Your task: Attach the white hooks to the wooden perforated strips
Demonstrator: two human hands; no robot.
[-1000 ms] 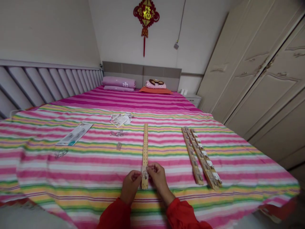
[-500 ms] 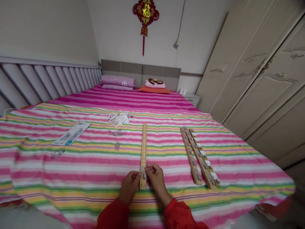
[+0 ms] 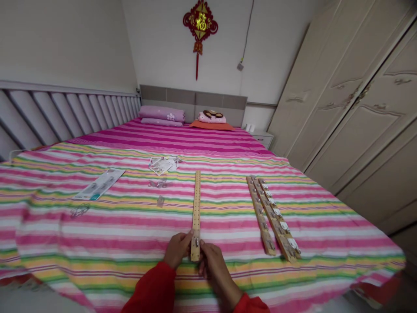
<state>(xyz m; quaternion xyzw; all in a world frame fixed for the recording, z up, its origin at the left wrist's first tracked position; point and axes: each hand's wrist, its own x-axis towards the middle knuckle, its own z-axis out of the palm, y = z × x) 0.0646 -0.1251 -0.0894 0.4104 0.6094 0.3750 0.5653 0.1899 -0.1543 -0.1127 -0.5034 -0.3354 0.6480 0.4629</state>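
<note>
A narrow wooden strip [image 3: 196, 208] with rows of small holes lies lengthwise in front of me on the striped cloth. A small metal hook on a clear backing [image 3: 196, 241] sits on its near end. My left hand [image 3: 177, 250] is closed on the strip's left edge, thumb beside the hook. At the right edge, my right hand [image 3: 213, 261] has its fingers curled, the tips against the strip near the hook; its lower fingers are partly hidden. A clear hook piece [image 3: 160, 201] and more hook pieces [image 3: 158, 183] lie left of the strip.
Two wooden strips [image 3: 260, 215] [image 3: 279, 219] carrying hooks lie to the right. On the left are a hook package [image 3: 99, 184] and a tangle of thin wire [image 3: 80, 211]. A pile of small white pieces [image 3: 164, 164] lies farther back. Pillows [image 3: 162, 115] rest by the headboard.
My right hand has slid slightly down and toward me, off the hook's top, its fingers curling in. My left hand stays at the strip's left edge. The view has tilted slightly.
</note>
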